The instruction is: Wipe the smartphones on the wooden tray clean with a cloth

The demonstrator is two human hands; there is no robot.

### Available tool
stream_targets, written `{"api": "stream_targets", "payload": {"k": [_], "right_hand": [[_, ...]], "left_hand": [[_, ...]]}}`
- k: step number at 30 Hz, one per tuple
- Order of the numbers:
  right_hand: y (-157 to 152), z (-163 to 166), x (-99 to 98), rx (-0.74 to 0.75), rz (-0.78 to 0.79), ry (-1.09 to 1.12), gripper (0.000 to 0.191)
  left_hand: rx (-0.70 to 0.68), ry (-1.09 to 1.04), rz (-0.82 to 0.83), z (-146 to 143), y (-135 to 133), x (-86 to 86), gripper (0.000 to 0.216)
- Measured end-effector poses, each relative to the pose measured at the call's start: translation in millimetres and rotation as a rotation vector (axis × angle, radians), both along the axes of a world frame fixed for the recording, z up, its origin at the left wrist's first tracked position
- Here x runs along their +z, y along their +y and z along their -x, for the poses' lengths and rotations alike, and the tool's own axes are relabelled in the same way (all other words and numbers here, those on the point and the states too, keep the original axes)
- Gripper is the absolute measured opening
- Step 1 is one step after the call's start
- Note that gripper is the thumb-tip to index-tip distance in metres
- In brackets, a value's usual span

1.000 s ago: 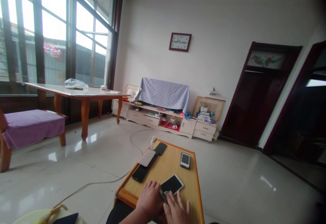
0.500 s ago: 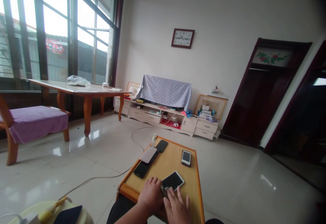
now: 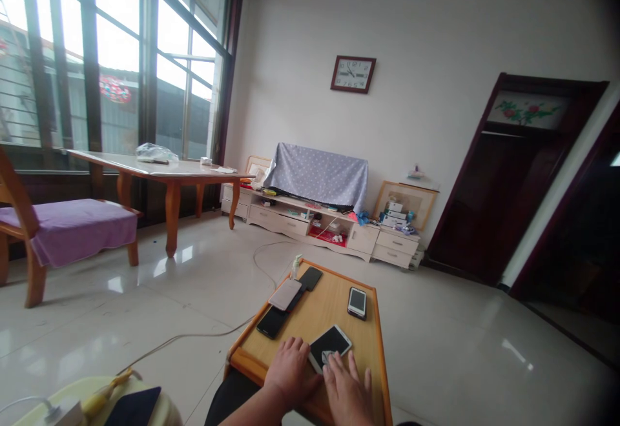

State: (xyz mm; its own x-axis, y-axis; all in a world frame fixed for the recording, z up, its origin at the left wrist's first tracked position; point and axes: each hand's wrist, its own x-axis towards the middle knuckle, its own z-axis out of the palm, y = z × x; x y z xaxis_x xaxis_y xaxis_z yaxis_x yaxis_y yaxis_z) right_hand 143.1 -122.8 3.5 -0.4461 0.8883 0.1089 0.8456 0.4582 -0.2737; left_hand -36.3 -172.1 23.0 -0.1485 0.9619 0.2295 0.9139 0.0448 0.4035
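My left hand (image 3: 290,369) rests curled on the small wooden table (image 3: 372,348), its fingers against the near edge of a white-framed phone (image 3: 330,346) with a dark screen. Beside it my right hand (image 3: 347,392) lies flat with fingers stretched out, and its fingertips touch the phone's near end, where a small grey object (image 3: 328,355) that I cannot make out sits. Further along the table lie a pink phone (image 3: 285,294) stacked on black phones (image 3: 271,321), another black phone (image 3: 310,277) and a small white phone (image 3: 357,301).
A white cable (image 3: 194,335) runs across the shiny tiled floor to the table's far left corner. A purple-cushioned bench (image 3: 72,227) and a long table (image 3: 159,171) stand at the left by the windows. A low TV cabinet (image 3: 320,223) lines the far wall. A yellow stool (image 3: 87,403) is at bottom left.
The view has shifted slightly, so the room sits further right and lower. My hands have stayed at the phone's near end, the right fingertips now lying a little further onto it.
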Motion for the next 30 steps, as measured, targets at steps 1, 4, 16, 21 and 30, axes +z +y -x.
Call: {"api": "stream_targets", "payload": {"k": [1,4,16,21,30], "right_hand": [[-5.7,2.7,-0.3,0.044,0.013,0.020,0.055],[-11.6,4.9,-1.9,0.123,0.042,0.067,0.053],[7.7,-2.0,-6.5,0.030,-0.023,0.112,0.053],[-1.7,-4.0,-4.2,0.085,-0.042,0.170,0.052],[5.4,-7.6,-14.9,0.107,-0.130,0.193,0.044]], "left_hand": [[0.001,0.001,-0.002,-0.1,0.2,-0.6,0.037],[0.003,0.005,-0.009,-0.5,0.2,-1.6,0.033],[0.019,0.012,-0.024,-0.4,2.2,-3.5,0.046],[0.028,0.013,-0.020,-1.8,3.7,-2.3,0.047],[0.005,0.033,0.013,-3.1,5.4,-0.8,0.041]]}}
